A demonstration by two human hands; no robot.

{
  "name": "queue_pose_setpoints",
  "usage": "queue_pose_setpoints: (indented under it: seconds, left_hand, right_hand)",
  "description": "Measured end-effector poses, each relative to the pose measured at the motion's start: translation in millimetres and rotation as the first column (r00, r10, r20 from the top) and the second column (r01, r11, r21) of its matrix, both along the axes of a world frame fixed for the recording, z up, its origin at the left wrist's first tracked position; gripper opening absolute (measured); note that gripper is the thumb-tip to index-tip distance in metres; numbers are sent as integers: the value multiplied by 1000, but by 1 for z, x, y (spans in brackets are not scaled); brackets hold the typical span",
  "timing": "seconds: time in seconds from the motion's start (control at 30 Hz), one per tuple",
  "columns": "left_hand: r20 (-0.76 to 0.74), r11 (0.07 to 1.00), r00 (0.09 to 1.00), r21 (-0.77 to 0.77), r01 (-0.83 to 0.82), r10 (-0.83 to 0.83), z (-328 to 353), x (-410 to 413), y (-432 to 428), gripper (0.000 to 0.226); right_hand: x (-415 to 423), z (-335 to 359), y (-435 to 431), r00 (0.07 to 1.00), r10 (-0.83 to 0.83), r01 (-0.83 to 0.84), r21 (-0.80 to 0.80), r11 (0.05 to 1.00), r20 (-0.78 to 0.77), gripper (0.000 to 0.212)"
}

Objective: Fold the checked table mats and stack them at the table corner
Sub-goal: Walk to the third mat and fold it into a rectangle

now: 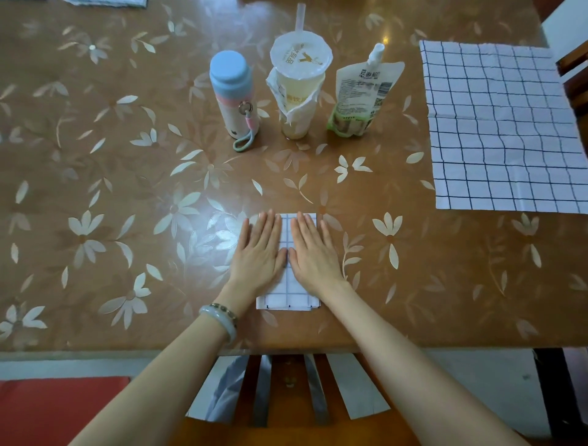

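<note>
A folded checked mat point(289, 294), white with dark grid lines, lies near the front edge of the brown floral table point(127, 191). My left hand point(259, 251) lies flat on its left part with straight fingers. My right hand point(313, 251) presses flat on its right part, thumb beside my left thumb. Only a narrow strip between the hands and the mat's near end show. A second checked mat point(499, 127) lies unfolded and flat at the table's right side, reaching the right edge.
A blue-capped flask point(234, 95), a sealed drink cup with a straw point(299, 86) and a spouted pouch point(362, 95) stand in a row behind the folded mat. Another cloth edge point(108, 2) shows at the far left. A wooden chair point(286, 398) sits below the table's front edge.
</note>
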State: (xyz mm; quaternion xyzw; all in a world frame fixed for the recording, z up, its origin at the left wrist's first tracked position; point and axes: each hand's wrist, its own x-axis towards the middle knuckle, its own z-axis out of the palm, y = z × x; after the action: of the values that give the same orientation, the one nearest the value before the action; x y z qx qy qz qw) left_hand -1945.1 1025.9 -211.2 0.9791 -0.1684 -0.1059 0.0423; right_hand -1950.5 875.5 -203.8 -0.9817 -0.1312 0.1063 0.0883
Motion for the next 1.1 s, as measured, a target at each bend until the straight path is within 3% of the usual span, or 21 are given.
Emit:
queue_pose_setpoints:
  seconds: [0.23, 0.43, 0.53, 0.67, 1.1]
  left_hand:
    - [13, 1000, 1000, -4, -15, 15, -4, 0, 6, 66]
    - [34, 995, 995, -52, -89, 90, -1, -8, 23, 71]
    - [71, 998, 997, -70, 2, 3, 7, -33, 29, 67]
    - [69, 993, 993, -64, 101, -97, 8, -57, 23, 63]
    - [-87, 985, 983, 39, 167, -163, 2, -56, 56, 69]
  right_hand:
    - [0, -5, -10, 998, -56, 54, -85, 995, -17, 68]
    - [-6, 2, -26, 989, -134, 140, -104, 985, 67, 69]
    - [-25, 10, -22, 986, -101, 109, -57, 992, 132, 65]
    - [-54, 7, 1, 996, 9, -6, -28, 1000, 94, 64]
    - [-60, -1, -34, 998, -16, 6, -163, 987, -58, 74]
